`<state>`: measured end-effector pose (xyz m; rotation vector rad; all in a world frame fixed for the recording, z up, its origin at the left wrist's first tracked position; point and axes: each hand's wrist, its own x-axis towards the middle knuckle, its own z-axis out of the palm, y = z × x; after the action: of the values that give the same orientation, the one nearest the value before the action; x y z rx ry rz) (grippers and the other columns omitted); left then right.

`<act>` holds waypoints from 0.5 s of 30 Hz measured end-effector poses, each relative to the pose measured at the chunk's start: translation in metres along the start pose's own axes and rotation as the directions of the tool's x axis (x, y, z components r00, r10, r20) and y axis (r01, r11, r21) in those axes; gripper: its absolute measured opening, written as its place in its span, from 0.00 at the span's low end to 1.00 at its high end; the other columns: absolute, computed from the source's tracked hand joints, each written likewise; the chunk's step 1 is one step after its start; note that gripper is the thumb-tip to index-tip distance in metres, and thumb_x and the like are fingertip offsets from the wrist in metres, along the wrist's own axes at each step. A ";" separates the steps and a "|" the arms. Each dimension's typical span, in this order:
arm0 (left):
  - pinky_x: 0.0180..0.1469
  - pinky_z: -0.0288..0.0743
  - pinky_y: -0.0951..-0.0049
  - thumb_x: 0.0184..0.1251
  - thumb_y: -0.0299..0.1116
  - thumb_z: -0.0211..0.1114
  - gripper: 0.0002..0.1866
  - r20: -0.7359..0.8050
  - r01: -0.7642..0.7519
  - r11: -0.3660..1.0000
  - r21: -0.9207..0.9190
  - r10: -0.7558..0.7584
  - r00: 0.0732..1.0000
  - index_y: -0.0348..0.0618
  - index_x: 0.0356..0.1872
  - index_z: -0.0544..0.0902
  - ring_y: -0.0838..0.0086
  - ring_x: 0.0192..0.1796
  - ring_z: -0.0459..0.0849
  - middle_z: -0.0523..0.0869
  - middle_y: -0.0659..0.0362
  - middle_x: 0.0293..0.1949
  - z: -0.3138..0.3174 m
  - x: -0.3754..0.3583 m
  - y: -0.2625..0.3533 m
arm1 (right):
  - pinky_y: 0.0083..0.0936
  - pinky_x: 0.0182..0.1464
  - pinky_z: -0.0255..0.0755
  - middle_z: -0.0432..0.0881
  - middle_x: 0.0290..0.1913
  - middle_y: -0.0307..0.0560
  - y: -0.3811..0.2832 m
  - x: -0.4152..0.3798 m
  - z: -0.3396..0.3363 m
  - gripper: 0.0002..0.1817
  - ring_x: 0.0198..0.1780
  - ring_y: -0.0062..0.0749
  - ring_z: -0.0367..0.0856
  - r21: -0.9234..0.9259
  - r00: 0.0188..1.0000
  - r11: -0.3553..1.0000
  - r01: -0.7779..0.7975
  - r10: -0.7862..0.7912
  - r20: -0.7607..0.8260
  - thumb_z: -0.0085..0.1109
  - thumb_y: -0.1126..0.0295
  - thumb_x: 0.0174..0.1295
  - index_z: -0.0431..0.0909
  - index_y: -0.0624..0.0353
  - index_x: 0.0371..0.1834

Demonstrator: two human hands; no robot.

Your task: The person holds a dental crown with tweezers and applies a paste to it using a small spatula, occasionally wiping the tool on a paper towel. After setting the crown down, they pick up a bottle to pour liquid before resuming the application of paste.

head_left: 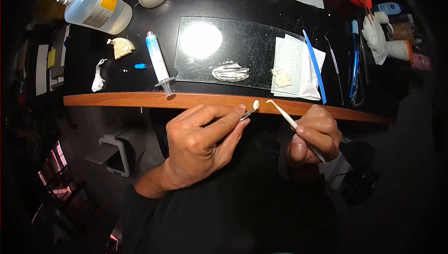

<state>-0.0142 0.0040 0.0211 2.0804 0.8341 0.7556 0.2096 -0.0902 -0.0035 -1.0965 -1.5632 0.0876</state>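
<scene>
Above the desk's front edge, my left hand pinches a thin metal holder between thumb and fingers. A small white tooth-shaped piece sits at the holder's tip; how it is held there is too small to tell. My right hand is closed round a white hook-tipped dental instrument. Its bent tip points toward the white piece, with a short gap between them. Just beyond lies a glass slab with a smear of whitish paste. A paper pad bears a cream-coloured lump.
Left of the slab lie a syringe, a blue cap and a beige toothed model. A large bottle and two white jars stand behind. To the right are a blue spatula, a metal probe and a toothbrush.
</scene>
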 end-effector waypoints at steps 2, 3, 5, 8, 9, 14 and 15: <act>0.34 0.79 0.75 0.56 0.20 0.83 0.15 0.030 -0.031 0.996 0.087 0.028 0.999 0.38 0.46 0.95 0.72 0.31 0.88 0.94 0.57 0.36 -0.003 0.003 0.002 | 0.22 0.21 0.72 0.82 0.31 0.40 0.003 0.000 -0.001 0.09 0.24 0.26 0.84 -0.006 1.000 1.000 0.013 -0.013 -0.006 0.68 0.78 0.58 0.85 0.58 0.42; 0.33 0.77 0.74 0.55 0.21 0.84 0.15 0.031 -0.040 0.994 0.103 0.037 0.999 0.39 0.46 0.96 0.72 0.31 0.86 0.93 0.58 0.35 -0.004 0.003 0.002 | 0.22 0.21 0.71 0.82 0.31 0.40 0.003 0.000 -0.001 0.09 0.24 0.26 0.84 -0.008 1.000 1.000 0.019 -0.019 -0.008 0.68 0.77 0.58 0.85 0.58 0.42; 0.32 0.75 0.71 0.54 0.22 0.84 0.16 0.034 -0.058 0.989 0.137 0.054 0.998 0.41 0.45 0.96 0.72 0.30 0.84 0.92 0.60 0.33 -0.005 0.005 0.003 | 0.22 0.21 0.71 0.82 0.29 0.39 0.002 0.002 0.000 0.08 0.23 0.25 0.83 -0.014 1.000 1.000 0.013 -0.013 0.003 0.68 0.77 0.58 0.85 0.58 0.41; 0.33 0.75 0.70 0.54 0.21 0.84 0.16 0.063 -0.074 0.987 0.145 0.066 0.996 0.41 0.46 0.95 0.72 0.32 0.83 0.90 0.61 0.31 -0.006 0.007 0.002 | 0.22 0.21 0.70 0.82 0.28 0.39 0.001 0.007 -0.001 0.06 0.22 0.25 0.83 0.016 0.999 1.000 -0.025 0.025 0.021 0.68 0.76 0.58 0.85 0.59 0.39; 0.33 0.76 0.70 0.53 0.21 0.84 0.16 0.085 -0.090 0.984 0.157 0.077 0.993 0.41 0.46 0.95 0.72 0.33 0.83 0.90 0.61 0.32 -0.008 0.008 0.003 | 0.22 0.21 0.70 0.82 0.28 0.39 0.002 0.010 -0.002 0.06 0.22 0.25 0.83 0.031 0.999 0.999 -0.042 0.041 0.028 0.68 0.76 0.58 0.85 0.59 0.38; 0.34 0.77 0.71 0.50 0.21 0.84 0.18 0.120 -0.225 0.957 0.183 0.205 0.971 0.41 0.45 0.94 0.71 0.35 0.85 0.90 0.63 0.35 -0.011 0.015 0.000 | 0.23 0.21 0.59 0.77 0.28 0.44 0.010 0.016 -0.012 0.07 0.21 0.25 0.74 0.019 0.997 1.000 0.019 -0.020 0.070 0.62 0.72 0.60 0.80 0.62 0.39; 0.34 0.78 0.71 0.50 0.22 0.84 0.17 0.093 -0.249 0.948 0.197 0.235 0.968 0.41 0.45 0.93 0.71 0.35 0.86 0.91 0.62 0.36 -0.010 0.018 0.000 | 0.23 0.21 0.59 0.77 0.28 0.44 0.011 0.015 -0.013 0.07 0.21 0.25 0.74 0.004 0.998 1.000 0.022 -0.023 0.052 0.62 0.72 0.60 0.80 0.62 0.39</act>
<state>-0.0104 0.0215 0.0305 2.4132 0.6487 0.7477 0.2279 -0.0810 0.0053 -1.0812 -1.6213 0.1045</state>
